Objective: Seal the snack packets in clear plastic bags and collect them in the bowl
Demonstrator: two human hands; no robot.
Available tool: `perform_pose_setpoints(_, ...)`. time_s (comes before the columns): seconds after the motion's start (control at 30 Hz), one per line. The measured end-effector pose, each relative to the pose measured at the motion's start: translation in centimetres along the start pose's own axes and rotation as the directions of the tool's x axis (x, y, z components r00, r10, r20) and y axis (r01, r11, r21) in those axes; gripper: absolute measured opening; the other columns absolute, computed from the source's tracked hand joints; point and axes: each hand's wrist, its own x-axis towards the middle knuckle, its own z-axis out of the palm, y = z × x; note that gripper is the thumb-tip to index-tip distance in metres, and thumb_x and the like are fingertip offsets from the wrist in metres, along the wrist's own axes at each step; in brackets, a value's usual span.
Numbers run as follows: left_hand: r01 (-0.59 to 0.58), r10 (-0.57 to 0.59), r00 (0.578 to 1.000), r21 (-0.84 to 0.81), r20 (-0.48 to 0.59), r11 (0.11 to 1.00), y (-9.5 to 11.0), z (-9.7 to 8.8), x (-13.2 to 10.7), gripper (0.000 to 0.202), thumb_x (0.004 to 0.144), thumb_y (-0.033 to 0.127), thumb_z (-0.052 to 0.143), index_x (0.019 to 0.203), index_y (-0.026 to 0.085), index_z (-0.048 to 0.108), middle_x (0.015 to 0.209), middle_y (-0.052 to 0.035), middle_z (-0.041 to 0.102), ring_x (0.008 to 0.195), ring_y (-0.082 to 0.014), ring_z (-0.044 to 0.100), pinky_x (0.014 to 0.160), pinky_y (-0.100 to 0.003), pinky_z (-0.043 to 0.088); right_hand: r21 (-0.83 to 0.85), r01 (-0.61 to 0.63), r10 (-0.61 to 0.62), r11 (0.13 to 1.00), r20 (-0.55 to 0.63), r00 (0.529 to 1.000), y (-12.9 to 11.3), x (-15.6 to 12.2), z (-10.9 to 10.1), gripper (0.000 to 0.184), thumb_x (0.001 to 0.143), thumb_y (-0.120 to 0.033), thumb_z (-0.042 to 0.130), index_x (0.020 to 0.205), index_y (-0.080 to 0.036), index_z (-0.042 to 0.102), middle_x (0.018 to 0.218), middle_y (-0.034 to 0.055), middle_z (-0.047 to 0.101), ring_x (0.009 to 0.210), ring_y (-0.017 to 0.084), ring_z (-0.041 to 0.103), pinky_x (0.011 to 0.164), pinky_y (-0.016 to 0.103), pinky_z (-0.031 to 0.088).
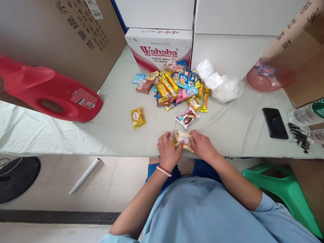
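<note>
Near the table's front edge, my left hand (169, 148) and my right hand (202, 144) hold a yellow snack packet (183, 139) with a clear, shiny face between them. My left thumb presses on its front, and my right fingers pinch its right side. Just beyond it lies a white-and-brown wrapped chocolate pie (187, 117). A yellow wrapped cake (137, 117) rests alone to the left. Farther back is a heap of wrapped snacks (174, 86) in yellow, blue, pink and brown.
A white Wahaha carton (159, 49) stands behind the heap, with crumpled white plastic bags (224, 86) to its right. At left lies a red jug (50, 91). On the right are a black phone (275, 123), clear bottles (305, 114) and a green stool (280, 189) below.
</note>
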Motion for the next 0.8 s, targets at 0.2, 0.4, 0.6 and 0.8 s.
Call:
perform_pose_setpoints(0.2,-0.195,0.171,0.977,-0.223,-0.125,0.955,2.8,0.9,-1.2,0.038,0.092,0.022,0.066,0.128,0.016,0.056,0.116,-0.0143,0.063,0.105,-0.0262,0.064,0.090,-0.041,0.055,0.777,-0.126,0.149,0.616,0.042,0.988,1.7,-2.9,-0.3,0.036,0.098,-0.051,0.058,0.117,-0.022,0.067,0.086,0.0047,0.075,0.077,0.022,0.071,0.078,0.037,0.057)
perform_pose_setpoints(0.4,-0.762,0.765,0.642,-0.147,-0.043,0.631,6.4,1.0,-3.5,0.040,0.097,0.010,0.054,0.134,0.024,0.061,0.125,-0.0119,0.072,0.126,-0.0247,0.064,0.104,-0.042,0.046,0.953,-0.206,0.226,0.220,0.156,0.962,2.9,-6.3,-2.0,0.051,0.087,-0.067,0.072,0.112,-0.023,0.075,0.108,0.0069,0.078,0.099,0.023,0.072,0.091,0.036,0.058)
perform_pose_setpoints(0.6,-0.789,0.842,0.530,-0.305,0.102,0.533,4.5,0.4,-2.2,0.047,0.092,0.011,0.057,0.138,0.020,0.059,0.137,-0.0132,0.069,0.142,-0.0255,0.053,0.121,-0.048,0.039,0.889,-0.157,0.439,0.430,-0.053,0.897,8.0,-6.0,-5.2,0.046,0.085,-0.059,0.077,0.115,-0.024,0.075,0.109,0.0051,0.077,0.097,0.022,0.070,0.089,0.034,0.056)
perform_pose_setpoints(0.8,-0.520,0.524,0.851,0.086,-0.029,0.850,-2.9,-0.1,0.7,0.039,0.094,0.013,0.061,0.133,0.016,0.057,0.120,-0.0170,0.068,0.117,-0.0304,0.065,0.098,-0.048,0.055,0.488,0.027,0.440,0.872,-0.809,0.389,20.3,1.7,-18.4,0.021,0.092,-0.029,0.067,0.108,-0.015,0.071,0.103,0.0063,0.073,0.089,0.017,0.064,0.082,0.029,0.052)
